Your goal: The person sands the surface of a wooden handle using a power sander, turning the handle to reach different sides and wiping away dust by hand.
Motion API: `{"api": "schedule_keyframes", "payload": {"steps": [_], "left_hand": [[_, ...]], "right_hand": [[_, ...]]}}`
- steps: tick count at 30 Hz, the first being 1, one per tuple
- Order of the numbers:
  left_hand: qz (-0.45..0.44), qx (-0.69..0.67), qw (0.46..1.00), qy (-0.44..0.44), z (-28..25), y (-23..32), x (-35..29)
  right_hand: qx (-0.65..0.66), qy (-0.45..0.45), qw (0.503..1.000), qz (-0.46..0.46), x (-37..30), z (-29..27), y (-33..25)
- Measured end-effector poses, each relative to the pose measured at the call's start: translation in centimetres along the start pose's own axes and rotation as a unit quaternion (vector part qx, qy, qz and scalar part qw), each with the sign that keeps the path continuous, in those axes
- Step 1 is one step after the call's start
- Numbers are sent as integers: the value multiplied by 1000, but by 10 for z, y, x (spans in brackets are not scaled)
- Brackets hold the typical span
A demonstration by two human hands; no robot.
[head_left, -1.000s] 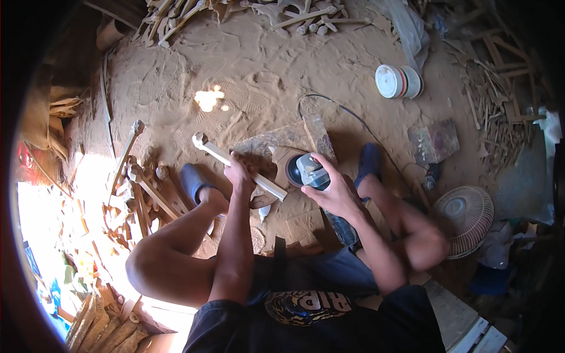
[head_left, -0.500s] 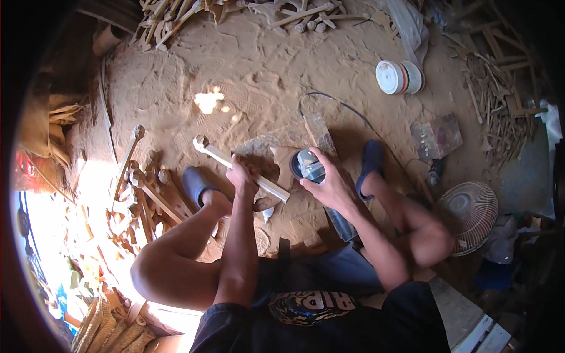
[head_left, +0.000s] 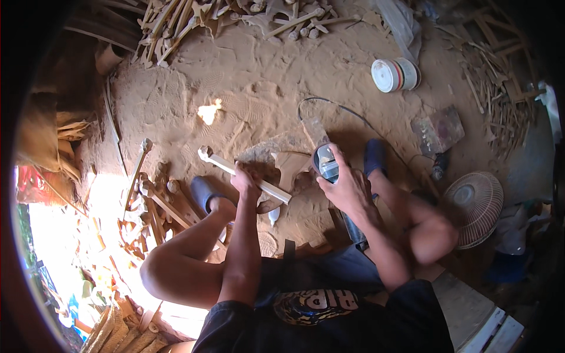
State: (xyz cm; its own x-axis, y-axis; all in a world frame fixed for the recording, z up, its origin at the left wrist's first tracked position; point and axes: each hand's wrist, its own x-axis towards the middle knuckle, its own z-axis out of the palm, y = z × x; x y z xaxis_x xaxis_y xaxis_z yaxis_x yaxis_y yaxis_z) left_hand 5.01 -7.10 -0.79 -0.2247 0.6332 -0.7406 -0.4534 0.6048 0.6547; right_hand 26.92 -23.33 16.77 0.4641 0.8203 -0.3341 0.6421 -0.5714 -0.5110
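My left hand [head_left: 244,179] is closed around a pale carved wooden leg [head_left: 273,191], which slants from a knobbed end at upper left down to a squared end at lower right. My right hand [head_left: 348,187] grips the head of an angle grinder [head_left: 327,169] with a dark round disc. The disc stands apart from the wooden leg, to its right. Between and beyond the hands, a flat wooden piece [head_left: 289,163] lies on the sand beside a wooden block [head_left: 316,133]. A small white bottle [head_left: 273,216] lies below the leg.
Several carved wooden legs [head_left: 136,176] are heaped at left, with more wood [head_left: 294,20] at the far side. A black cable [head_left: 347,109] curves over the sand. At right are a white bucket [head_left: 395,75], a stained box [head_left: 438,130] and a round fan cage [head_left: 474,209].
My right hand has moved the grinder rightward, widening the gap to the wooden leg. My left hand still holds the leg at nearly the same slant. The whole view has shifted slightly.
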Motion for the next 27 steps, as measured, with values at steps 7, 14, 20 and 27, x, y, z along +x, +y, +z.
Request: {"api": "schedule_keyframes", "payload": {"steps": [7, 14, 20, 27], "left_hand": [[77, 11, 994, -76, -22, -14, 8], [136, 57, 974, -172, -11, 3, -13], [117, 85, 971, -192, 6, 51, -35], [110, -75, 961, -242, 47, 154, -84]], "right_hand": [[94, 119, 987, -56, -7, -67, -2], [282, 234, 925, -98, -31, -132, -1], [343, 298, 873, -176, -40, -166, 10], [472, 324, 809, -136, -55, -185, 9]]}}
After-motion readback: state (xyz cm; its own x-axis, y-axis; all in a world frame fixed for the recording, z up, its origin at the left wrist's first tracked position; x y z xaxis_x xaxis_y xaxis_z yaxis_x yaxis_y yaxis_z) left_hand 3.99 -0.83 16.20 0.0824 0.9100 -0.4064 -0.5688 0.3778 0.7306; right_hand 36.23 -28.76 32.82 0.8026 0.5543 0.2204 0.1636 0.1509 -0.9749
